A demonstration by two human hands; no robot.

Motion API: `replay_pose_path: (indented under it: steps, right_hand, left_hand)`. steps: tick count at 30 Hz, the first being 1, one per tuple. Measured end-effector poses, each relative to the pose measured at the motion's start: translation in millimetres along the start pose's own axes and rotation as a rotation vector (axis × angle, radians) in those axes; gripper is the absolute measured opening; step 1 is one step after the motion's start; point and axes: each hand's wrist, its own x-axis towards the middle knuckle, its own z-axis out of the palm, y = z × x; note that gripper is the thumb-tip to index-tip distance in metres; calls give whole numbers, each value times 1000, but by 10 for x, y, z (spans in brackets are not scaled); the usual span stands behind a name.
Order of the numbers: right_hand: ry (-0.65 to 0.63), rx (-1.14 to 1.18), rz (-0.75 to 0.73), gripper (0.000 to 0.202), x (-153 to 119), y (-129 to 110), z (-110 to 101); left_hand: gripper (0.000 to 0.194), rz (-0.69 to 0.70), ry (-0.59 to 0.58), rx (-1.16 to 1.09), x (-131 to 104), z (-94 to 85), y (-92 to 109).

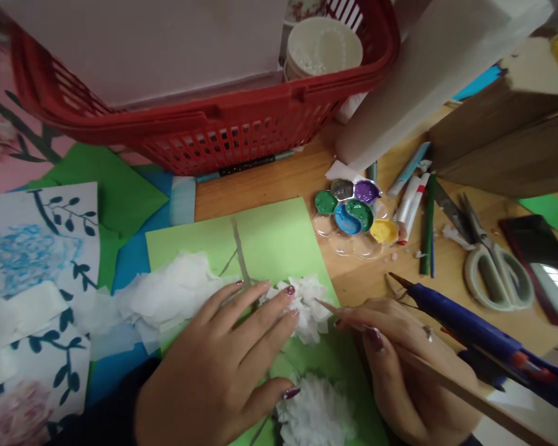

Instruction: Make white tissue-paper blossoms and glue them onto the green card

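A light green sheet (279,226) with a painted brown branch lies on the table. My left hand (223,359) rests on it, fingers spread, its fingertips at the edge of a white tissue flower (307,306). My right hand (409,365) grips a thin wooden stick (469,396), whose pointed tip touches the right side of that flower. A second white tissue flower (314,412) sits lower on the sheet. Loose white tissue pieces (177,288) are heaped left of the branch.
Behind the sheet stands a red basket (260,124). A paint palette (348,217), scissors (493,266), a blue glue gun (483,334) and a phone (539,260) lie to the right. A painted floral sheet (32,248) is at the left.
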Motion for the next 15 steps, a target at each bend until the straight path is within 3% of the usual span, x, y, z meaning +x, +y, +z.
replay_pose_path:
  steps: [9,15]
  right_hand:
    - [51,10,63,31,-24,57,-19]
    - [-73,136,-28,29,-9,27,-61]
  left_hand:
    - [38,27,-2,0,-21,19,-38]
    - [34,15,5,-30,-28,22,-56]
